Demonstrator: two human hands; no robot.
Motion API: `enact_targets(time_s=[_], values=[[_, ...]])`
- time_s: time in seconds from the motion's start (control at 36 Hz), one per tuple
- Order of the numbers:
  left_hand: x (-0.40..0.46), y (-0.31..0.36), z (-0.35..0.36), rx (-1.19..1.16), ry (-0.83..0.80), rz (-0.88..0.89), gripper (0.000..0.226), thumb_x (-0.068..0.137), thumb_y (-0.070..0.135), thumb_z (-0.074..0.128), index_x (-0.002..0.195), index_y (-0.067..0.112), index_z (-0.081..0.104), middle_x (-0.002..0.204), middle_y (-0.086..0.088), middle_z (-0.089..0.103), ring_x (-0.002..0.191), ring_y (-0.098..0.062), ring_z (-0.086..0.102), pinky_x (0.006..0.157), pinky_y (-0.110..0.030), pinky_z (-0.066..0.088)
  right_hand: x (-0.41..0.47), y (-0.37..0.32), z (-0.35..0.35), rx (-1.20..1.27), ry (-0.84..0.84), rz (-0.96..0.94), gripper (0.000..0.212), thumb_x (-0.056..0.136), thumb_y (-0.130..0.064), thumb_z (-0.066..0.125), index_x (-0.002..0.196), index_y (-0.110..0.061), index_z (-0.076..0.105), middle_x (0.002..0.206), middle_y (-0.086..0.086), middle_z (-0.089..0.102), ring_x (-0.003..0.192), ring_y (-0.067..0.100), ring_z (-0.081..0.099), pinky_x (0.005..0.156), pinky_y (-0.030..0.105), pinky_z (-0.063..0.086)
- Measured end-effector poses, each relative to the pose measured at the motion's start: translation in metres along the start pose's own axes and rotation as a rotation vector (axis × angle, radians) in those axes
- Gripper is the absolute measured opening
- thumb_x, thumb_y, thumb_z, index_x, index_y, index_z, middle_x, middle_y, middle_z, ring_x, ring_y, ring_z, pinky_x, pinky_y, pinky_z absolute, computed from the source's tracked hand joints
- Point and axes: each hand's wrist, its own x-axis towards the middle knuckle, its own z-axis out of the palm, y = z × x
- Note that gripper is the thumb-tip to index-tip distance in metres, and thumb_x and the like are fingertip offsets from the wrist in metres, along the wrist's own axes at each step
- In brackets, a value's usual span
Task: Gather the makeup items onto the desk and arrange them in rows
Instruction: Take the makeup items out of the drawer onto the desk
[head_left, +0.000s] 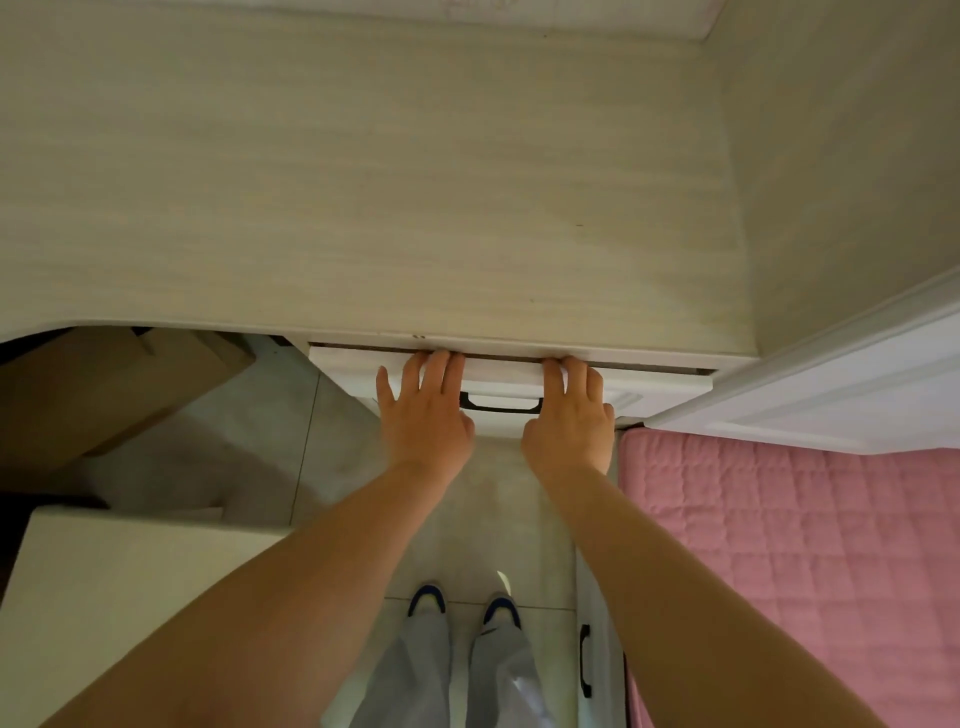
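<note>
Desk (363, 182) bare-topped, drawer (498, 371) just under its front edge. Left hand (423, 410) and right hand (571, 415) flat on drawer front, fingers straight, flanking black handle (501, 404).

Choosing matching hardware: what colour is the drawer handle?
Black, on the white drawer; handle shows in the head view.

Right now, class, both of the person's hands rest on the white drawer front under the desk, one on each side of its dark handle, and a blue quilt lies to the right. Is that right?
Not quite. The head view shows the quilt is pink, not blue. The rest holds: left hand and right hand rest on the white drawer front under the desk, either side of the dark handle.
</note>
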Motion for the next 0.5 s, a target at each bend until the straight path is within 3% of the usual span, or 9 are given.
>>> enact_targets(time_s=[0.25,0.39,0.5], values=[[-0.011,-0.005,-0.003,-0.001,0.004,0.027,0.059,0.082,0.026,0.054,0.136,0.024,0.031,0.14,0.007,0.03,0.13,-0.019,0.023,0.111,-0.047,0.012,-0.012,0.006,0.002,-0.025,-0.006,-0.041,0.067,0.076,-0.009,0.052,0.137,-0.018,0.028,0.139,0.004,0.029,0.125,0.025,0.028,0.084,0.033,0.038],[-0.017,-0.011,-0.003,-0.061,-0.037,0.062,0.058,0.084,0.02,0.056,0.136,0.026,0.03,0.147,0.004,0.028,0.14,-0.02,0.015,0.115,-0.047,0.002,-0.024,0.008,0.002,-0.04,-0.038,-0.053,0.068,0.078,-0.012,0.054,0.139,-0.018,0.024,0.141,0.004,0.024,0.128,0.025,0.026,0.088,0.033,0.039],[-0.017,-0.019,-0.01,-0.078,-0.055,0.096,0.056,0.083,0.02,0.059,0.133,0.029,0.035,0.142,0.003,0.036,0.137,-0.02,0.023,0.115,-0.047,0.003,-0.028,0.008,-0.003,-0.051,-0.048,-0.062,0.063,0.08,-0.013,0.053,0.137,-0.018,0.026,0.139,0.004,0.027,0.124,0.025,0.028,0.088,0.033,0.038]])
